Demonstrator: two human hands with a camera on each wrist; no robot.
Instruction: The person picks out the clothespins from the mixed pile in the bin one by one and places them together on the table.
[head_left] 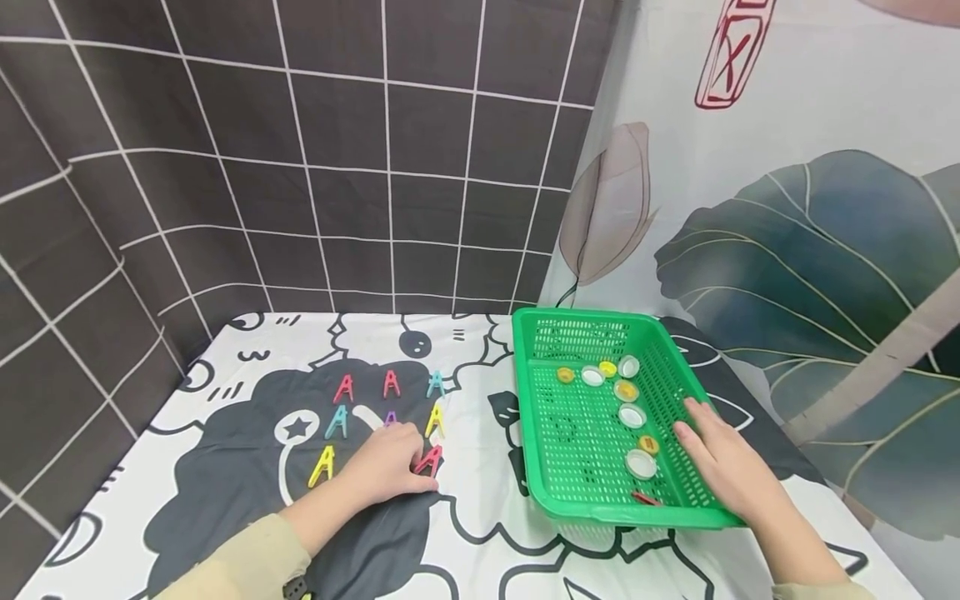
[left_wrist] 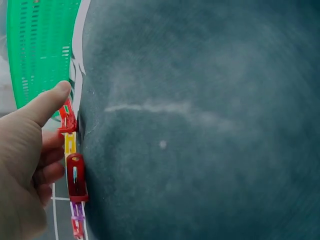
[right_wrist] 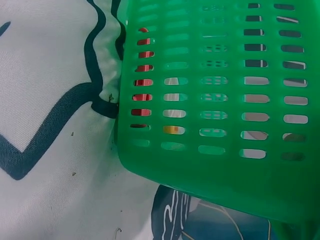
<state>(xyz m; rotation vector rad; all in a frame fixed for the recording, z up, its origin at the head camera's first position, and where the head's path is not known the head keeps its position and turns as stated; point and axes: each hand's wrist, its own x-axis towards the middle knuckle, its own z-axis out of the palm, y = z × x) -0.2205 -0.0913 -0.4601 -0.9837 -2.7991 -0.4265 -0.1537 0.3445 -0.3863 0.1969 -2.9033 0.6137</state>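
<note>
Several clothespins stand in rows on the patterned cloth, among them a yellow one (head_left: 322, 467), a blue one (head_left: 337, 422) and a purple one (head_left: 390, 418). My left hand (head_left: 386, 467) is low over the front row, thumb and fingers apart beside a red clothespin (head_left: 430, 460). In the left wrist view, the thumb reaches alongside that red clothespin (left_wrist: 67, 117), and a dark red clothespin (left_wrist: 76, 177) stands near the curled fingertips. My right hand (head_left: 723, 462) rests on the right side of a green basket (head_left: 536, 442), its fingers extended over the inside.
Inside the basket lie several white and yellow caps, such as a white cap (head_left: 641, 464), plus a small red object (head_left: 647, 498). A dark tiled-pattern backdrop (head_left: 337, 200) rises behind the cloth. The right wrist view shows the perforated basket wall (right_wrist: 225, 170).
</note>
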